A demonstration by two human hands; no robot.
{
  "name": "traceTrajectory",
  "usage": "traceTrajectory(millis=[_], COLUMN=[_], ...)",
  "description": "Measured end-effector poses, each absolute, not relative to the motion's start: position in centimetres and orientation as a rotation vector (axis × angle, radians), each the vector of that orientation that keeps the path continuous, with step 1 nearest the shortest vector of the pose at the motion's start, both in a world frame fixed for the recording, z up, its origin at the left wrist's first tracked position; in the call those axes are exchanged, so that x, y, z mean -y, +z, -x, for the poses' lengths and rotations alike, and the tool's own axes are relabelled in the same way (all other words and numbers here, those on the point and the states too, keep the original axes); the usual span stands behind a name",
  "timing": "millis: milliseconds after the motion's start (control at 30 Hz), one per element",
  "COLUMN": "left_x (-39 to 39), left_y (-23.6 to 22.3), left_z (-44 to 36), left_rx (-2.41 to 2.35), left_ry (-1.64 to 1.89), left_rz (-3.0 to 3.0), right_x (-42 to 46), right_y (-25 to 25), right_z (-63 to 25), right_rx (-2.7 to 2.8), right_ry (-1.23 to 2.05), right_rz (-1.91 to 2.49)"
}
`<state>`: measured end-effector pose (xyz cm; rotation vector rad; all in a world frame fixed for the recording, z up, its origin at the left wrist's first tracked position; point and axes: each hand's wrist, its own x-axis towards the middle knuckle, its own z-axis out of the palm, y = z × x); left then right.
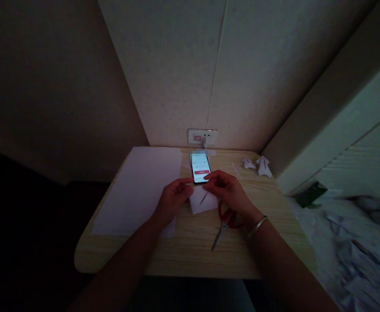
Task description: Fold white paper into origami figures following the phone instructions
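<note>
A small white sheet of paper (200, 204) is stretched between my two hands just in front of the lit phone. My left hand (176, 197) pinches its left upper edge with thumb and fingers. Its right upper edge is in the closed fingers of my right hand (226, 190), whose wrist wears a bangle. A short dark slanting line shows on the paper; whether it is a crease, a shadow or a slit is unclear. Red-handled scissors (222, 229) lie below my right hand, blades pointing toward me, the handles partly covered by the hand.
Large white paper sheets (134, 190) cover the left of the wooden table (206, 262). The phone (201, 167) lies near the wall socket (202, 137). Two folded paper pieces, one small (248, 163) and one larger (263, 166), sit at the back right near thin paper strips (237, 170).
</note>
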<state>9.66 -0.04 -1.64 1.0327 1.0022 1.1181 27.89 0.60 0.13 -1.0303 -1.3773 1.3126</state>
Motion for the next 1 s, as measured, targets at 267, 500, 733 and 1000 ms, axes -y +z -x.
traceTrajectory(millis=[267, 500, 733, 1000], left_x=[0.0, 0.2, 0.3, 0.3], left_y=[-1.9, -1.5, -1.7, -1.4], left_z=[-9.6, -9.7, -9.8, -9.9], left_rx=[-1.071, -1.113, -1.094, -1.003], left_ry=[1.203, 1.239, 1.221, 1.173], left_rz=[-1.076, -1.102, -1.186, -1.029], right_x=[-0.4, -0.3, -0.1, -0.3], right_y=[0.4, 0.5, 0.3, 0.1], right_z=[-27.3, -27.0, -26.7, -26.6], right_rx=[1.276, 1.175, 1.154, 1.129], right_ry=[1.358, 1.390, 1.369, 1.193], right_rz=[1.042, 1.115, 1.096, 1.142])
